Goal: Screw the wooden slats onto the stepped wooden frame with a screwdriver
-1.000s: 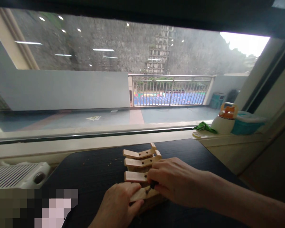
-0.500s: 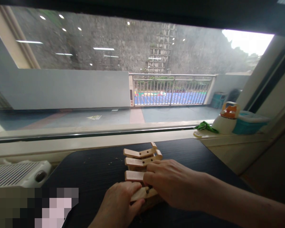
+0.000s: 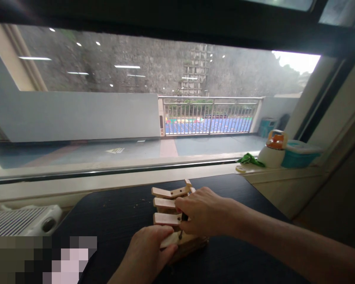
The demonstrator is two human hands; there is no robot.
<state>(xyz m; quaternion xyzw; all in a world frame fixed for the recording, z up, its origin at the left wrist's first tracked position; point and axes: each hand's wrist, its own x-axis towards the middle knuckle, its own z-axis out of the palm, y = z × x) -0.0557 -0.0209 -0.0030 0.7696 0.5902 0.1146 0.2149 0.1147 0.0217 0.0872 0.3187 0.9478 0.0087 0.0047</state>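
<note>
From my end of the feed, containers 1st: at frame right, on the sill (image 3: pixel 171 175), I had a teal tub (image 3: pixel 300 157) w/ a pale lid on, contents hidden. Just left of it stood a white jug (image 3: pixel 270 157) w/ an orange top & pale handle, upright; couldn't tell what was in it. A green cloth (image 3: pixel 250 159) lay crumpled by its base.

Grip: L hand (image 3: pixel 149 246), lower ctr, had thumb & fingers pinching the L end of the nearest wooden piece (image 3: pixel 170 240), one on each side. R hand (image 3: pixel 207 211), ctr-right, had fingers closed around a dark-handled tool (image 3: pixel 184 216); its thin shaft ran down to a dark spot on that piece. Hole or screw head, I couldn't tell.

The piece sat lower ctr of frame, on a wooden base (image 3: pixel 192 247) on the black table (image 3: pixel 112 232). Pale, bare wood, partly covered by the L fingers. Beyond it I saw three similar wooden pieces (image 3: pixel 162 192) in a row, bent mid-length; the farthest showed 2 dark holes & an upturned R end. Small crumbs (image 3: pixel 140 204) lay left of them.
</note>
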